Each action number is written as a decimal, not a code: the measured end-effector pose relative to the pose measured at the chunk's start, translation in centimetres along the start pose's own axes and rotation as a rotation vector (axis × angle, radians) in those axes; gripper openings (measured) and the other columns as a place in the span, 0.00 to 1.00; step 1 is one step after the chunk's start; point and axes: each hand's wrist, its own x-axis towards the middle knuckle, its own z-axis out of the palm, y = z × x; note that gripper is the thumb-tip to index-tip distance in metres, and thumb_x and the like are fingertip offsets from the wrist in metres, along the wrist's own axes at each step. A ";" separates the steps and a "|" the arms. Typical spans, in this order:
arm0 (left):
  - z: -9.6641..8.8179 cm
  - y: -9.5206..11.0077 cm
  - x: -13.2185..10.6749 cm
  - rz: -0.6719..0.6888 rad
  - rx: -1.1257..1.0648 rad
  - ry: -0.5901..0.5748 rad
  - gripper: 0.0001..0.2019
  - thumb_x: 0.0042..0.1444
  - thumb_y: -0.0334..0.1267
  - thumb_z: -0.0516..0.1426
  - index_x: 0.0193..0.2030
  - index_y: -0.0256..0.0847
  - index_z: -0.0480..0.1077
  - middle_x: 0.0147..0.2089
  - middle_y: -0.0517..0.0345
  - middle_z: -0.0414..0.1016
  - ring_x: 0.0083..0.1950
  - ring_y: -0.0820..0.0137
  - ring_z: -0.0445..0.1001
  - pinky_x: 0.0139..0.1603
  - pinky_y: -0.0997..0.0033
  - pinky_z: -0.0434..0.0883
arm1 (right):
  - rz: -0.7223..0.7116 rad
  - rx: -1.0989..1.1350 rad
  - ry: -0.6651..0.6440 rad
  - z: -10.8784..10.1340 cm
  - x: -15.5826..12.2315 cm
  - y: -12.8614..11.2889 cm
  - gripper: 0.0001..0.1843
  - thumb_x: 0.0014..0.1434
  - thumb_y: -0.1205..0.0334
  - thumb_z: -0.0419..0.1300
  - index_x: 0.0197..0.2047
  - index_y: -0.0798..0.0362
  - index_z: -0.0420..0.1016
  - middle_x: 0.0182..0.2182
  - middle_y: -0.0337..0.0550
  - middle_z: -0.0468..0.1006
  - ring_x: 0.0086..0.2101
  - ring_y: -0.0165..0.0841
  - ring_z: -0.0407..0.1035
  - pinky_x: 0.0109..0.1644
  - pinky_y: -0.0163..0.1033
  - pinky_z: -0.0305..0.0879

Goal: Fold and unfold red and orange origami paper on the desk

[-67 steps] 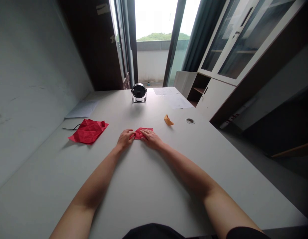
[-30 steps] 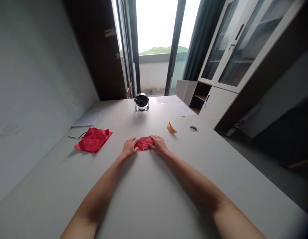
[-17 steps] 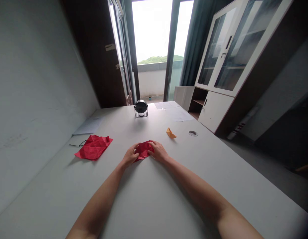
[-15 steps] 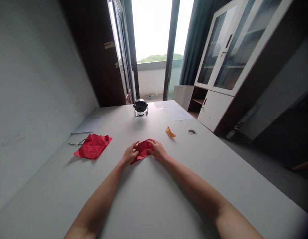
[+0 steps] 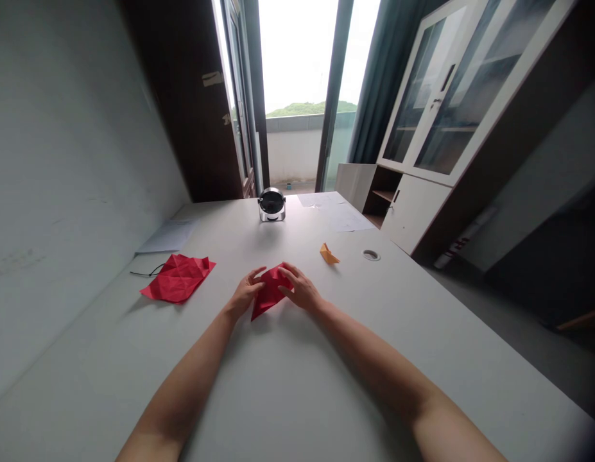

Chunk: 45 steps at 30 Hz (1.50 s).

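A small folded red paper (image 5: 267,294) lies at the middle of the white table (image 5: 287,378), one flap hanging open toward me. My left hand (image 5: 243,295) pinches its left side, thumb and fingers closed on the paper. On the right side, my right hand (image 5: 300,290) grips the paper's upper edge with curled fingers. Both forearms reach out from the bottom of the view.
A larger creased red sheet (image 5: 176,277) lies to the left with a black cord (image 5: 143,272) beside it. A small orange folded paper (image 5: 328,254) and a cable hole (image 5: 371,255) lie to the right. A small fan (image 5: 271,204) and white sheets (image 5: 343,219) sit at the far end.
The red paper lay flat under both hands; now its near flap has swung open toward me and my fingers have moved from pressing it to gripping its sides.
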 end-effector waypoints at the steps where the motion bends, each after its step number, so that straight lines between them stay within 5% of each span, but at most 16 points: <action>1: -0.1 0.0 0.0 -0.009 -0.002 -0.010 0.40 0.49 0.44 0.68 0.67 0.39 0.61 0.50 0.45 0.80 0.47 0.60 0.79 0.52 0.57 0.75 | -0.024 0.008 -0.002 0.0 0.0 0.0 0.31 0.65 0.53 0.58 0.69 0.46 0.60 0.69 0.49 0.58 0.65 0.42 0.57 0.65 0.47 0.62; 9: 0.2 -1.5 0.4 0.082 -0.003 0.089 0.27 0.50 0.43 0.67 0.57 0.37 0.71 0.47 0.49 0.81 0.43 0.65 0.79 0.46 0.66 0.75 | -0.090 0.062 0.020 1.2 -0.1 1.1 0.24 0.65 0.55 0.60 0.63 0.48 0.68 0.52 0.49 0.78 0.50 0.39 0.72 0.55 0.44 0.68; 14: 0.7 -1.3 0.2 0.115 0.096 0.136 0.24 0.53 0.44 0.64 0.56 0.38 0.72 0.43 0.51 0.81 0.38 0.68 0.78 0.40 0.71 0.74 | -0.129 0.066 0.007 1.6 0.0 1.5 0.11 0.67 0.57 0.58 0.50 0.48 0.78 0.39 0.45 0.81 0.41 0.37 0.72 0.49 0.41 0.67; 22: 1.0 -1.1 -0.2 0.081 0.261 0.141 0.17 0.54 0.49 0.63 0.40 0.35 0.76 0.34 0.54 0.79 0.32 0.68 0.76 0.33 0.71 0.73 | -0.054 0.168 0.017 1.6 0.1 1.1 0.13 0.68 0.57 0.55 0.37 0.50 0.78 0.30 0.42 0.78 0.32 0.32 0.69 0.39 0.35 0.62; 31: 1.1 -0.9 0.0 0.108 0.207 0.183 0.20 0.54 0.54 0.62 0.36 0.36 0.73 0.32 0.57 0.77 0.30 0.72 0.72 0.30 0.74 0.69 | 0.143 0.305 0.020 1.8 0.2 1.1 0.20 0.65 0.48 0.53 0.29 0.53 0.73 0.20 0.34 0.67 0.23 0.27 0.56 0.30 0.33 0.52; 39: 0.4 -1.3 0.2 0.172 0.448 0.303 0.22 0.54 0.53 0.62 0.48 0.38 0.75 0.31 0.55 0.79 0.29 0.68 0.76 0.28 0.74 0.68 | 0.268 0.213 0.092 2.1 0.7 1.7 0.21 0.64 0.49 0.51 0.24 0.52 0.64 0.19 0.34 0.63 0.23 0.28 0.53 0.29 0.35 0.47; 45: 0.0 -1.3 0.3 0.136 0.439 0.275 0.24 0.51 0.53 0.64 0.50 0.38 0.75 0.31 0.53 0.81 0.30 0.65 0.78 0.30 0.71 0.71 | 0.296 0.276 0.132 2.2 0.7 2.2 0.21 0.64 0.48 0.50 0.24 0.52 0.62 0.19 0.34 0.62 0.23 0.28 0.54 0.29 0.35 0.48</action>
